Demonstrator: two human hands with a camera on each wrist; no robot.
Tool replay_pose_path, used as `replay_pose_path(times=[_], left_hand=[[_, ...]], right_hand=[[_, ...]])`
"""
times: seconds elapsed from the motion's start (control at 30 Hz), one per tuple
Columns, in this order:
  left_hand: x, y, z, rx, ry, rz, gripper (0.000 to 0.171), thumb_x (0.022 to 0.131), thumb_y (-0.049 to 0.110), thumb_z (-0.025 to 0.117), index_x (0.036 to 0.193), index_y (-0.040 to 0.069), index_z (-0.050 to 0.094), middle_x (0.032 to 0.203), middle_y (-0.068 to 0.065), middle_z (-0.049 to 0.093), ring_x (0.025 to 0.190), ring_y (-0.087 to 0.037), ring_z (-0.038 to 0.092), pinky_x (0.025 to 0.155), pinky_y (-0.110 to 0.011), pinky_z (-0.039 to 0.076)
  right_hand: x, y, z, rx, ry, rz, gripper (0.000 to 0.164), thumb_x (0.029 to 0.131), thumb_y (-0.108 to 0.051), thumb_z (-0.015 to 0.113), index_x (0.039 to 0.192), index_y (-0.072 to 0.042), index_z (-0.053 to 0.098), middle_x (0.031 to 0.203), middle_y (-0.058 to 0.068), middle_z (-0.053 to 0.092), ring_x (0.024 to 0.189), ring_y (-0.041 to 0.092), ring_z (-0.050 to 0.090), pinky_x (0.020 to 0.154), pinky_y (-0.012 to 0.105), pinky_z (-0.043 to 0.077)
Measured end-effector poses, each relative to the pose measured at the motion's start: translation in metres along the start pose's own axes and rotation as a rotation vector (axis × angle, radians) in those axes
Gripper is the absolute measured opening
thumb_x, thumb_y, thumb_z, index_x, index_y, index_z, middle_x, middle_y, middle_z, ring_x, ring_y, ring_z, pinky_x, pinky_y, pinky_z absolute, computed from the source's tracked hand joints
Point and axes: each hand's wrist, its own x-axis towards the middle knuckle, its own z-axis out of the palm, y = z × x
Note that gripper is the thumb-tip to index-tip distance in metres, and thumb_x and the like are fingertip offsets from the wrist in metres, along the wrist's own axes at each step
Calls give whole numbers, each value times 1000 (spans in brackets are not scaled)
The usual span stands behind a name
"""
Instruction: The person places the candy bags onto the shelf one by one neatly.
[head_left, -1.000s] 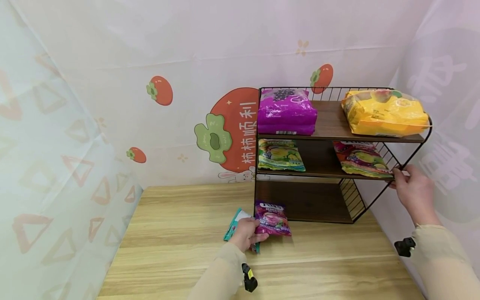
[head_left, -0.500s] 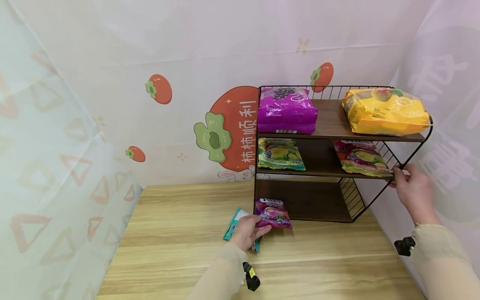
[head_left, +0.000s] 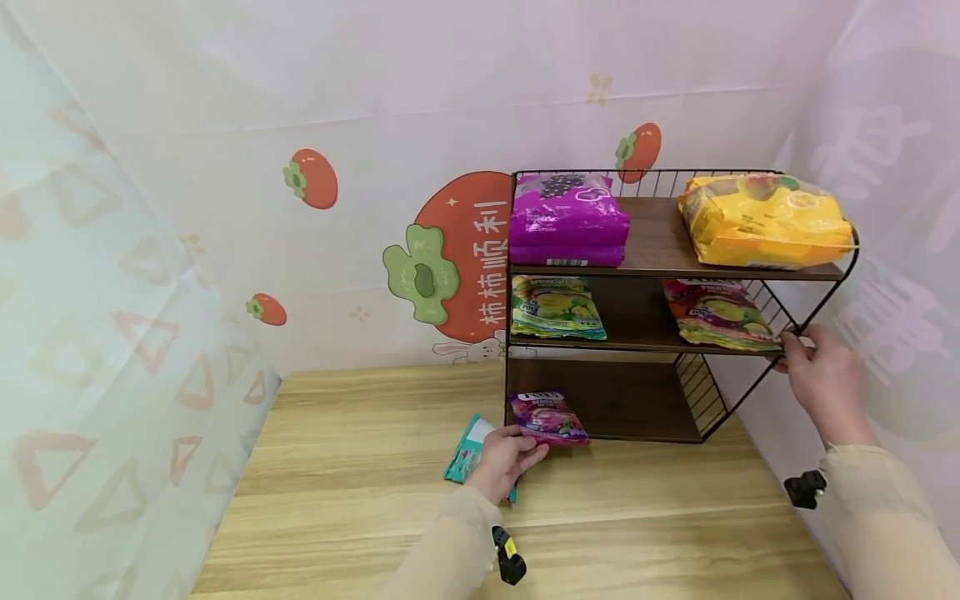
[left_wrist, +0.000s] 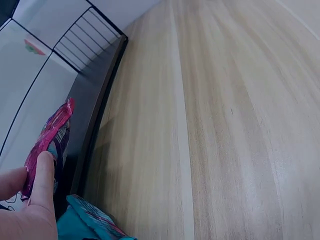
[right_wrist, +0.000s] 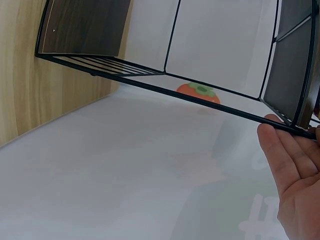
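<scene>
In the head view my left hand (head_left: 504, 461) pinches the lower left edge of a purple-pink candy bag (head_left: 553, 419) at the front left of the rack's bottom shelf (head_left: 637, 400). The left wrist view shows that bag (left_wrist: 50, 135) tilted between thumb and fingers, above the shelf's front edge. A teal candy bag (head_left: 463, 452) lies on the table, partly hidden under the left hand. My right hand (head_left: 825, 379) grips the right side of the black wire rack at middle-shelf height. From the right wrist, its fingers (right_wrist: 280, 150) bear against the black frame bar (right_wrist: 200, 104).
A large purple bag (head_left: 568, 223) and a yellow bag (head_left: 768, 221) occupy the top shelf. On the middle shelf are a green-yellow bag (head_left: 557, 308) and a red-green bag (head_left: 720, 315). The wooden table (head_left: 360, 500) meets printed cloth walls behind and at both sides.
The left hand has moved up and forward with the purple-pink bag, bringing it farther over the bottom shelf. The right hand keeps its hold on the rack.
</scene>
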Motion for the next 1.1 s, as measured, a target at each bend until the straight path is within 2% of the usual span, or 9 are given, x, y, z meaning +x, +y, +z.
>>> replay_pose_path(times=[0.2, 0.37, 0.5, 0.63, 0.73, 0.83, 1.03, 1.07, 1.1], left_hand=[[2, 0, 5, 128, 27, 3, 61, 98, -14, 50, 153, -17, 24, 132, -37, 48, 100, -36, 71, 92, -40, 59], [5, 3, 7, 154, 46, 24, 56, 100, -12, 49, 152, -15, 29, 130, -34, 53, 102, -35, 71, 93, -40, 58], [10, 4, 6, 104, 51, 45, 54, 101, -12, 46, 152, -15, 28, 134, -37, 49, 111, -39, 67, 99, -41, 56], [15, 4, 6, -3, 23, 56, 58, 101, -14, 37, 155, -14, 19, 151, -41, 28, 130, -45, 54, 107, -42, 50], [17, 3, 8, -93, 14, 76, 63, 96, -17, 31, 157, -13, 14, 158, -40, 14, 141, -48, 41, 113, -42, 44], [17, 2, 11, -173, 25, 90, 67, 93, -19, 30, 157, -13, 12, 159, -38, 10, 146, -47, 31, 117, -42, 39], [19, 0, 17, -223, 11, 117, 76, 89, -23, 30, 157, -14, -2, 161, -37, -3, 151, -44, 16, 123, -45, 27], [19, -1, 18, -221, 14, 115, 77, 88, -22, 30, 156, -14, -5, 162, -37, -4, 152, -44, 15, 124, -46, 26], [20, -1, 19, -219, 19, 118, 78, 88, -22, 31, 156, -14, -7, 161, -38, -2, 147, -40, 31, 124, -46, 25]], right_hand=[[0, -1, 1, -14, 16, 3, 39, 109, -21, 45, 123, 14, 56, 104, 42, 65, 53, -28, 40, 45, 10, 40], [-1, -1, 2, 5, 5, 12, 40, 109, -22, 44, 125, 13, 55, 106, 43, 64, 54, -27, 43, 46, 9, 41], [0, -1, 3, 14, 0, 24, 41, 109, -23, 44, 126, 14, 54, 107, 43, 64, 54, -27, 44, 47, 8, 41], [0, -1, 2, 15, 3, 26, 41, 109, -22, 43, 126, 14, 54, 107, 44, 63, 54, -27, 43, 46, 8, 41], [-1, -2, 1, 14, 3, 26, 41, 109, -22, 43, 126, 14, 53, 106, 44, 63, 54, -27, 43, 46, 9, 42], [-1, -2, 1, 15, 2, 28, 41, 109, -22, 43, 126, 14, 53, 106, 44, 64, 54, -26, 44, 46, 9, 42], [-2, -3, 1, 18, 10, 21, 39, 109, -21, 44, 125, 14, 54, 105, 44, 64, 54, -26, 45, 47, 8, 41], [-1, -2, 1, 19, 12, 20, 39, 109, -20, 44, 125, 14, 54, 105, 44, 64, 54, -26, 45, 47, 8, 41], [-1, -2, 1, 21, 14, 19, 39, 109, -20, 44, 124, 14, 54, 105, 44, 64, 54, -26, 45, 47, 8, 41]])
